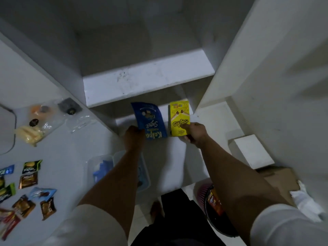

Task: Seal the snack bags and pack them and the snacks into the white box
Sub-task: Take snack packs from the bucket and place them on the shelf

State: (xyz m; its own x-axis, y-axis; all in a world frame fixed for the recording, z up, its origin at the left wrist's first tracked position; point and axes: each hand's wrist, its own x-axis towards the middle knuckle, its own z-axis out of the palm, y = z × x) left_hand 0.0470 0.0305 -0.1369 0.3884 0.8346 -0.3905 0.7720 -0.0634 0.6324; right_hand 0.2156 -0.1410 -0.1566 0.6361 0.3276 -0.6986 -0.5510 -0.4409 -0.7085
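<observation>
Overhead, both bare forearms reach forward and down toward a low white shelf recess [177,110]. The left hand [134,137] pinches the lower corner of a glossy blue snack pouch with white lettering [150,119], its fingers curled onto the pouch edge. The right hand [196,133] grips the bottom end of a flat yellow snack box printed with biscuit sticks [179,118], thumb on the front face and fingers curled behind. Pouch and box stand upright side by side, close but apart, in front of the recess below a thick white shelf board [145,82].

On the white counter [58,153] at the left lie two clear plastic zip bags [44,121], just beside each other, one with pale yellow, orange and dark snacks in it; whether they are sealed cannot be told. Nearer the left edge, small foil snack sachets in green, brown, blue and red [26,189] lie scattered flat. A clear plastic tub with blue contents [101,169] sits partly hidden under the left forearm. To the right, on the floor, are a small white block [252,150], a brown cardboard carton [282,180] and a dark round basket with a red rim [213,201]. Which of the white items is the box for packing cannot be told.
</observation>
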